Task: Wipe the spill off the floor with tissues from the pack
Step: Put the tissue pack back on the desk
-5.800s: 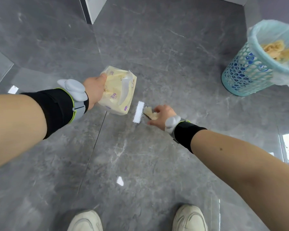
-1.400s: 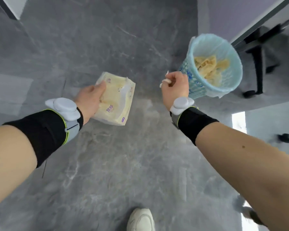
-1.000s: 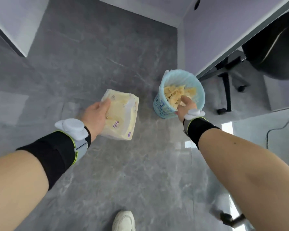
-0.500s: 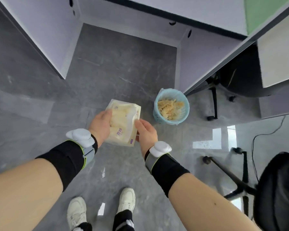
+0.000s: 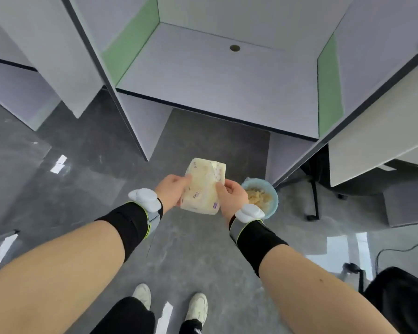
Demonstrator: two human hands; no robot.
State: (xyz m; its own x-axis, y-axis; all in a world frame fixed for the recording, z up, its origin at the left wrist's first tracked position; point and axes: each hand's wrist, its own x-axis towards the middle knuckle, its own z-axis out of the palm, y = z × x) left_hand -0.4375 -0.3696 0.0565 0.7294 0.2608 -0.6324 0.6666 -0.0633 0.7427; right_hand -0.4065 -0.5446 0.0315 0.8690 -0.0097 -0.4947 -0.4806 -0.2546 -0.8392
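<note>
I have the tissue pack (image 5: 204, 186) held up between both hands, well above the floor (image 5: 193, 247) and out in front of me, with the near edge of the desk (image 5: 217, 75) beyond it. My left hand (image 5: 173, 192) grips the pack's left side, its fingers (image 5: 185, 180) curled round the edge and clenched on the wrapper; I judge it is there to steady the soft pack so it does not fold when something is pulled from it. My right hand (image 5: 232, 194) sits on the pack's right edge, thumb on top near the opening flap. Its fingers are closed on the wrapper or on a tissue at the opening, and I cannot tell which from this view.

The pack is tilted with its printed face up toward me, which keeps the opening in sight. Just to the right of my right hand, down on the floor beside the desk's side panel, stands the blue bin (image 5: 263, 196) with crumpled yellowish tissues (image 5: 257, 197) showing inside. It is close enough that used tissues can go straight in.

I see no wet patch on the grey floor between my shoes (image 5: 198, 304) and the bin; reflections make that hard to judge. My read is that I am either drawing a fresh tissue or the wiping is nearly done.
</note>
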